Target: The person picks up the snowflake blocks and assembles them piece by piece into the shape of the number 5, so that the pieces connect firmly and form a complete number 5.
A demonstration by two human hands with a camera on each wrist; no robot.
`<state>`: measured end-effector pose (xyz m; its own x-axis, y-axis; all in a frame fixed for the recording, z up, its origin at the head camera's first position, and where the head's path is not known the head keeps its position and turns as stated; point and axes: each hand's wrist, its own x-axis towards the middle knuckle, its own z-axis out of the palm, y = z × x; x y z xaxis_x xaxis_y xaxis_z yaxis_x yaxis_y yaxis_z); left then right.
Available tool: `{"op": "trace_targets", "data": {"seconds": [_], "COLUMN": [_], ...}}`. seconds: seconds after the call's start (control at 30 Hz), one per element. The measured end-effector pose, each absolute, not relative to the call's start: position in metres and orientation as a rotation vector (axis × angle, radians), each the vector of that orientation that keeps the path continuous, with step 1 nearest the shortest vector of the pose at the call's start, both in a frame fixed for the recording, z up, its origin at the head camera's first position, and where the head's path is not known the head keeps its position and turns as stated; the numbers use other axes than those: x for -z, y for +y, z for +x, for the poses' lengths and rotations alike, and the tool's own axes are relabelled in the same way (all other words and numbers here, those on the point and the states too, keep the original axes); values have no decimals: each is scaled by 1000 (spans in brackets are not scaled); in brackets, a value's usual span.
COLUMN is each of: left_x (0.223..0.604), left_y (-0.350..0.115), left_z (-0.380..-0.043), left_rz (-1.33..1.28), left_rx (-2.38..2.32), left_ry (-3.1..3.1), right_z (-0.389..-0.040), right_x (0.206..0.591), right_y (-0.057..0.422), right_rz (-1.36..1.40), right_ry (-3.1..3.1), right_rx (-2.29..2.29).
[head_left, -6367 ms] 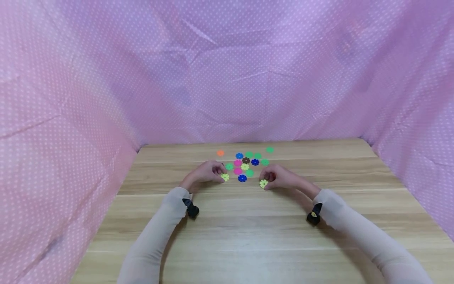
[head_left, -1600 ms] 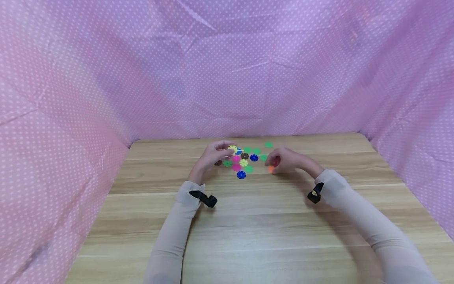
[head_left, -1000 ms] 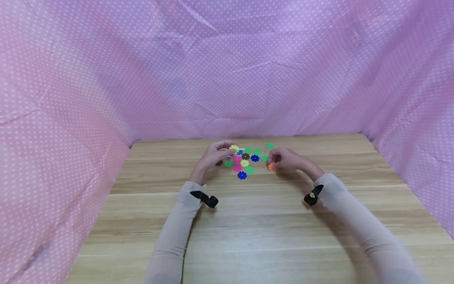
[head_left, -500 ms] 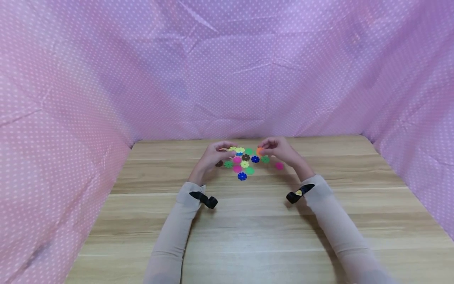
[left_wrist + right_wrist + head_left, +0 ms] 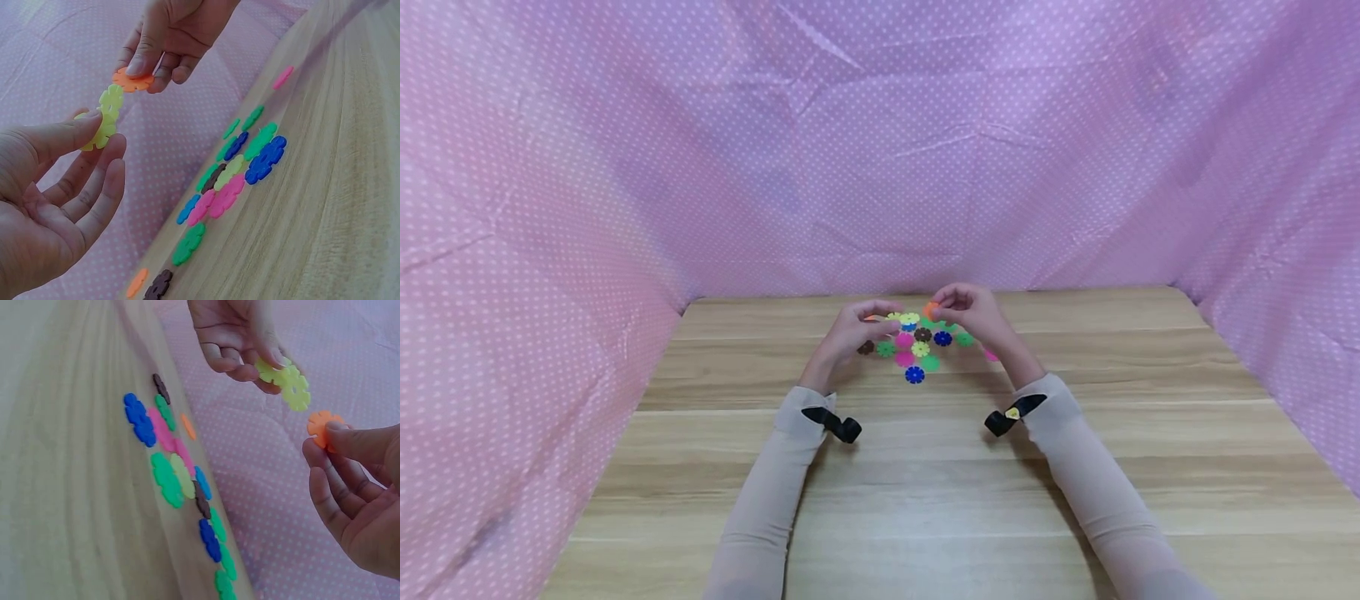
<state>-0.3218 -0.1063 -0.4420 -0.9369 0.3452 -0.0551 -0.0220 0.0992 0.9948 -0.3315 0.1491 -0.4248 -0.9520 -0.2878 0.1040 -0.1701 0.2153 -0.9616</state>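
Yellow pair: two pale yellow-green plastic discs [image 5: 301, 399] are joining edge to edge, their rims notched into petals, a small hole showing in the middle of one; they are hanging in the air above the far part of the table [image 5: 880, 483].
Left hand: the left hand [image 5: 853, 327] is pinching one disc of that pair between thumb and fingers, leaving the other sticking out towards the right.
Orange disc: a single bright orange disc [image 5: 319, 425], flat and notched likewise, is facing the yellow pair from just beside it, with a narrow gap showing in the right wrist view.
Right hand: the right hand [image 5: 973, 312] is clamping the orange disc between thumb and fingers.
Loose discs: green, pink, brown, yellow and blue pieces [image 5: 266, 160] are lying flat on the table below, many nearly touching, while another orange piece [image 5: 137, 282] is resting near the table's far edge.
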Motion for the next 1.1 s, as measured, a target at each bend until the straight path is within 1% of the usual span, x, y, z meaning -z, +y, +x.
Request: {"op": "trace_targets", "data": {"seconds": [0.77,1.1], "left_x": [444,446], "left_y": [-102,-99], "left_z": [-323,-323], "left_rz": [268,259], "left_rx": [-1861,-1923], "left_ry": [2150,2118], "right_z": [-330,-328], "right_x": [426,428], "right_y": [145,144], "right_rz": [-499,-534], "right_ry": [2344,2315], "right_rx": [1873,1900]}}
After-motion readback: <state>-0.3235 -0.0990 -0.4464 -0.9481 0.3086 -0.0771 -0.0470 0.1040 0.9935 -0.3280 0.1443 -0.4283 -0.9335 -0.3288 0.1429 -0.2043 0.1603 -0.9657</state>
